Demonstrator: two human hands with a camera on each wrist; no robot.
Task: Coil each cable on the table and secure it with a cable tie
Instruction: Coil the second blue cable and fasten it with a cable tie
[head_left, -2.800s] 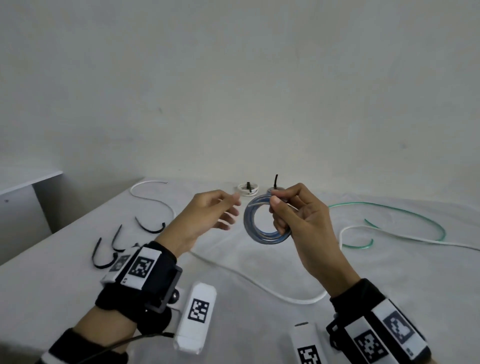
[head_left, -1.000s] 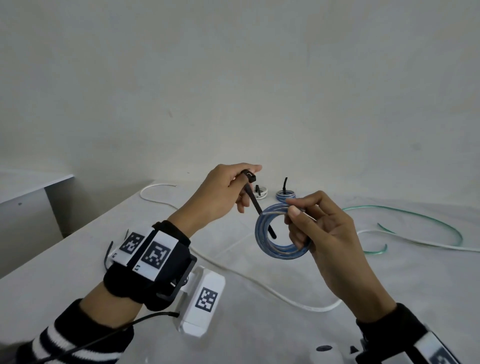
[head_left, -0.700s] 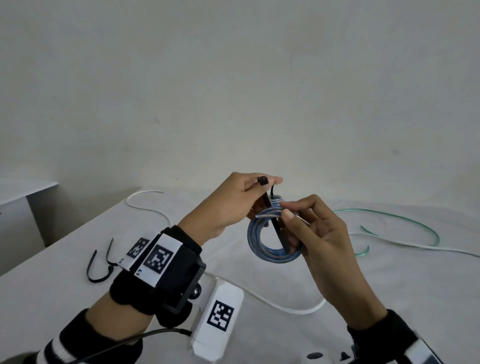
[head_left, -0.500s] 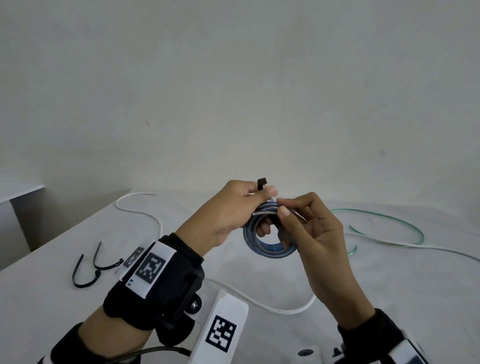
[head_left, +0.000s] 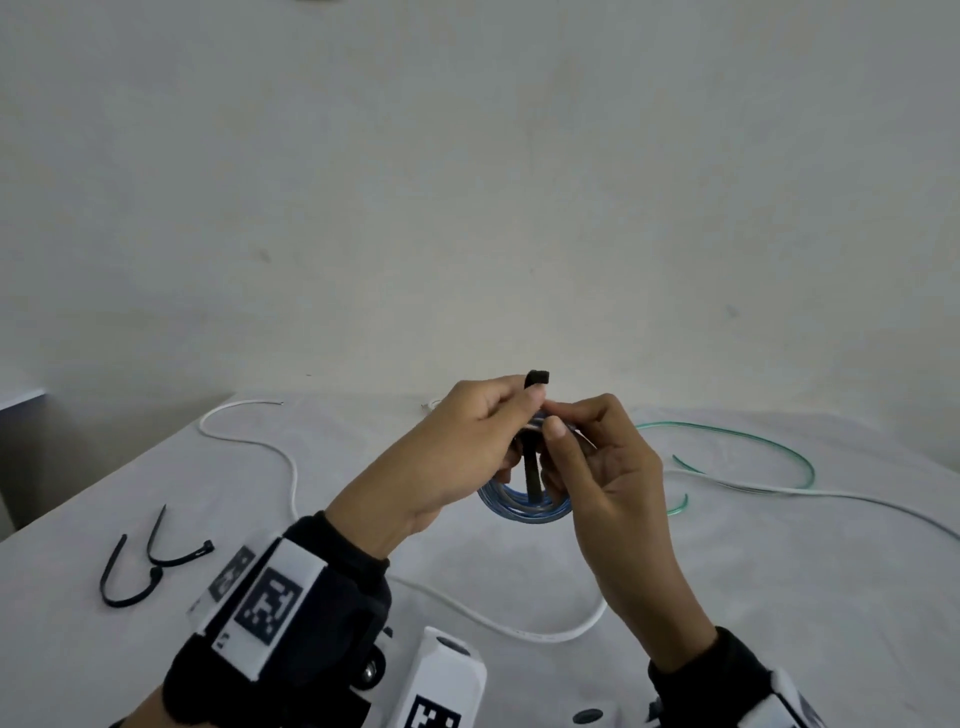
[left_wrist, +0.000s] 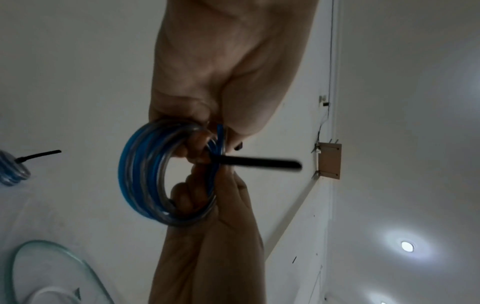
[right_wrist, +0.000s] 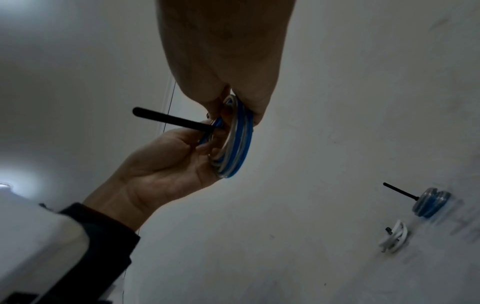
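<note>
I hold a blue-and-clear cable coil (head_left: 524, 508) in the air above the white table (head_left: 779, 597). My right hand (head_left: 558, 426) pinches the coil's top between thumb and fingers. My left hand (head_left: 524, 410) pinches a black cable tie (head_left: 531, 467) near its head, which sticks up above the fingers. The strap runs down through the coil's opening. In the left wrist view the tie (left_wrist: 259, 162) juts out sideways past the coil (left_wrist: 140, 174). The right wrist view shows the tie (right_wrist: 171, 119) and the coil (right_wrist: 239, 144) between both hands.
Loose on the table lie a white cable (head_left: 291, 467), a green cable (head_left: 779, 447) and two spare black ties (head_left: 150, 566). A tied blue coil (right_wrist: 431, 203) and a tied white coil (right_wrist: 394, 238) rest farther back. The table's left edge is close.
My left hand, empty 2.8 s ago, now holds a black tie and has brought it to the coil, passing the strap through the opening. Both hands have closed together.
</note>
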